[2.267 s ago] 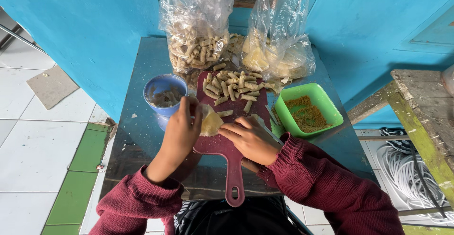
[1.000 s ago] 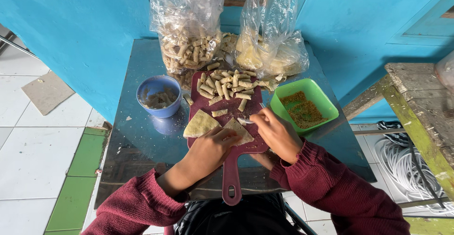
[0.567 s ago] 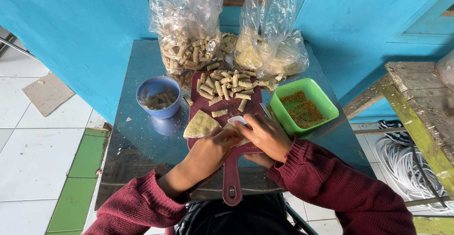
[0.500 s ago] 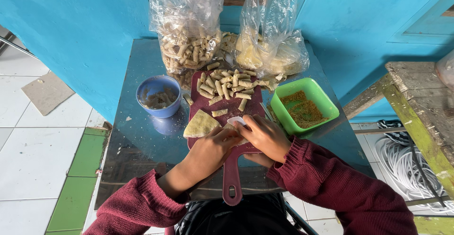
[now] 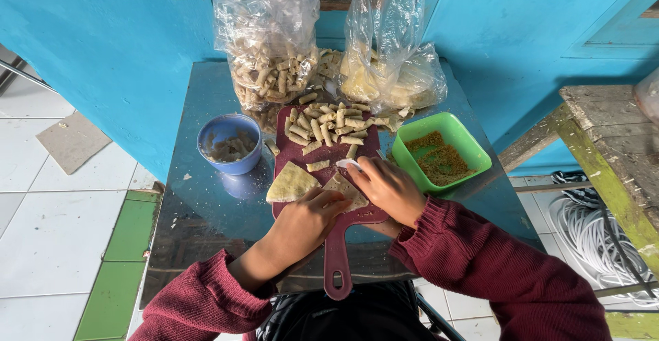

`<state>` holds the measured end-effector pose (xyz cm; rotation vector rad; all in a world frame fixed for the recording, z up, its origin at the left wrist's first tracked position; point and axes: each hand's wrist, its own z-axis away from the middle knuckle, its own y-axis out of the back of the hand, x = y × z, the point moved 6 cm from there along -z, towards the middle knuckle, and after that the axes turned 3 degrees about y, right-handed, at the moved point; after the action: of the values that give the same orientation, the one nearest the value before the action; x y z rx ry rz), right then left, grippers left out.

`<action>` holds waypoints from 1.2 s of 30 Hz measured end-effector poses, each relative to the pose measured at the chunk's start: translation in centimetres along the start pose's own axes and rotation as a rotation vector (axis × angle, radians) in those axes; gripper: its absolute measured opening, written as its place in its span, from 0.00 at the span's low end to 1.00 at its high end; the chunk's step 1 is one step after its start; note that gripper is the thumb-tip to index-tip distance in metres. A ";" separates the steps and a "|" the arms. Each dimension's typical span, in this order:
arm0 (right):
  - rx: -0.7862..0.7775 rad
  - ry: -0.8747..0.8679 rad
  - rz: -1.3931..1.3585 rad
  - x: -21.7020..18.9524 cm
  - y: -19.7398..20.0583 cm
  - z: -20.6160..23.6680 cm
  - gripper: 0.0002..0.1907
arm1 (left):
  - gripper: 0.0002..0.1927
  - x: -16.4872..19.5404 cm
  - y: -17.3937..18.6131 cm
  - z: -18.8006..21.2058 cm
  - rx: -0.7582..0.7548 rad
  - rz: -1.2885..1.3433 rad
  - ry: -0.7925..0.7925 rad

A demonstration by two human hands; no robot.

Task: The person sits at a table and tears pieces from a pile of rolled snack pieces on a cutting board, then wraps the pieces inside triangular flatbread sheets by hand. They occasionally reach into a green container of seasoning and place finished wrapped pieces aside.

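A dark red cutting board with a handle lies on a metal table. Several small rolled snacks lie on its far end. A pale triangular wrapper rests at the board's left edge. My left hand and my right hand meet over a second wrapper in the middle of the board, fingers pressing and folding it. Both arms wear maroon sleeves.
A blue bowl with paste stands left of the board, a green tray of brown filling to the right. Two clear plastic bags of rolls and wrappers stand at the back. Blue walls flank the table; a wooden bench stands at right.
My left hand came back from the left wrapper to the board's middle. Both hands have closed in on the second wrapper and work it between the fingers.
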<state>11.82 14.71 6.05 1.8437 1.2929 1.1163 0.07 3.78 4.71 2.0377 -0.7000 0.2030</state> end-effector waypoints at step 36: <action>-0.011 -0.469 -0.176 7.5 7.1 6.4 0.07 | 0.06 -1.2 -0.1 0.0 0.054 -0.176 0.142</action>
<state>21.78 19.34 11.24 1.8015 1.1373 0.5507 -0.82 4.32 4.14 2.1001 -0.4294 0.2637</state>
